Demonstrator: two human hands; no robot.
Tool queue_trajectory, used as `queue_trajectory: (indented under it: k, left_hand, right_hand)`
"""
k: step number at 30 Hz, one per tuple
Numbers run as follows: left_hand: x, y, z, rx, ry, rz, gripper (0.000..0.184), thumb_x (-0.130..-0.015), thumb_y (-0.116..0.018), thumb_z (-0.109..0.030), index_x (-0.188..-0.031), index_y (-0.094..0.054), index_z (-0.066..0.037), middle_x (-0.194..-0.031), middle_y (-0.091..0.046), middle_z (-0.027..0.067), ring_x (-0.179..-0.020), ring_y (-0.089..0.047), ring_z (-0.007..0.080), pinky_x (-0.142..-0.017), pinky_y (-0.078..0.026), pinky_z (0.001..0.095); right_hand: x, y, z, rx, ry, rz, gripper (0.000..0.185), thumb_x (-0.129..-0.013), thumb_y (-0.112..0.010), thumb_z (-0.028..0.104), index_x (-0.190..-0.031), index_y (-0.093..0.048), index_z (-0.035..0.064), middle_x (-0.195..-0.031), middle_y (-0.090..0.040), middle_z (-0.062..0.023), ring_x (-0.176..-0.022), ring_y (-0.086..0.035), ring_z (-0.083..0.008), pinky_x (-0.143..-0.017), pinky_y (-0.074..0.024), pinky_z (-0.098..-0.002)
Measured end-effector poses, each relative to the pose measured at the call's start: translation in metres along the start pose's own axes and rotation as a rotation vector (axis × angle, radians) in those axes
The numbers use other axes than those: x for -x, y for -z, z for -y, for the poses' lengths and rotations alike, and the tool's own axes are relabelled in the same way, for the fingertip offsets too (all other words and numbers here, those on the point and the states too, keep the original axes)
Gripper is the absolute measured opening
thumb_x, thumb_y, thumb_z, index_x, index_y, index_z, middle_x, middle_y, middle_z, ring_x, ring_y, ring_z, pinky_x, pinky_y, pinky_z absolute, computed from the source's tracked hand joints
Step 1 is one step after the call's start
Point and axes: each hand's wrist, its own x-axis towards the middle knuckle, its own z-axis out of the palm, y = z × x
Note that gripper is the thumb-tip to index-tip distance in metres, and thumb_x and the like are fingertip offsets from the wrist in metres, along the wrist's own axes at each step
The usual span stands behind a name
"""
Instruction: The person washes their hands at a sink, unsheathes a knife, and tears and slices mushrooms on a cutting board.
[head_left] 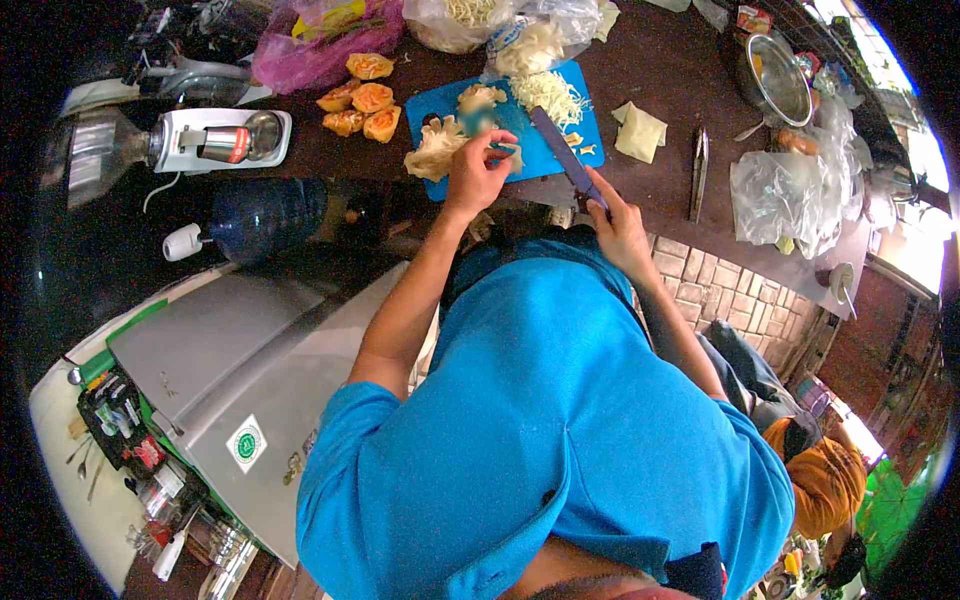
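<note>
My right hand [622, 232] is closed on the handle of a knife [565, 150], whose dark blade lies over the right part of a blue cutting board [545, 160]. My left hand [482, 170] is over the board's near left part, fingers curved and apart, with nothing visible between them. Beside it lies a large pale, leafy piece of food [436, 148]. A smaller pale piece [481, 97] is just beyond my left hand, partly blurred. Thin pale shreds [550, 98] are heaped at the board's far right, with small scraps near the blade.
Orange filled pieces [372, 97] and a white kitchen scale [185, 140] are left of the board. Plastic bags [320, 45] lie behind. Rightward are pale square sheets [640, 132], tongs [699, 175], a metal bowl [778, 80] and clear bags [790, 195]. Another person [815, 470] is behind at right.
</note>
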Motion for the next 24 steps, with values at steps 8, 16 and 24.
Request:
queue_trajectory:
  k: [8,16,24]
  left_hand:
    - [-0.022,0.025,-0.020,0.597,0.221,-0.008,0.018,-0.087,-0.064,-0.002,-0.105,-0.064,-0.004,-0.104,-0.066,0.0040,-0.087,-0.065,0.0119,-0.073,-0.055,0.0257]
    - [-0.073,0.064,-0.029,0.488,0.132,-0.030,0.018,-0.087,-0.064,-0.001,-0.103,-0.072,-0.003,-0.100,-0.073,0.0068,-0.087,-0.067,0.0114,-0.078,-0.055,0.0257]
    - [-0.096,0.068,0.013,-0.096,-0.116,0.081,0.026,-0.085,-0.062,0.002,-0.109,-0.071,-0.005,-0.102,-0.074,0.0074,-0.093,-0.070,0.0151,-0.081,-0.056,0.0297]
  right_hand:
    - [0.002,0.001,0.003,0.008,-0.050,0.017,0.049,-0.096,-0.055,0.010,-0.144,-0.049,0.0186,-0.070,-0.063,-0.0212,-0.055,-0.057,-0.0223,-0.060,-0.0486,-0.0376]
    - [0.002,-0.001,0.003,-0.031,-0.058,0.022,0.048,-0.096,-0.056,0.011,-0.144,-0.049,0.0180,-0.078,-0.066,-0.0225,-0.064,-0.063,-0.0250,-0.068,-0.0506,-0.0382]
    - [0.003,-0.002,0.006,-0.066,-0.078,0.034,0.047,-0.098,-0.055,0.014,-0.144,-0.048,0.0184,-0.114,-0.067,-0.0237,-0.107,-0.065,-0.0406,-0.090,-0.0501,-0.0438]
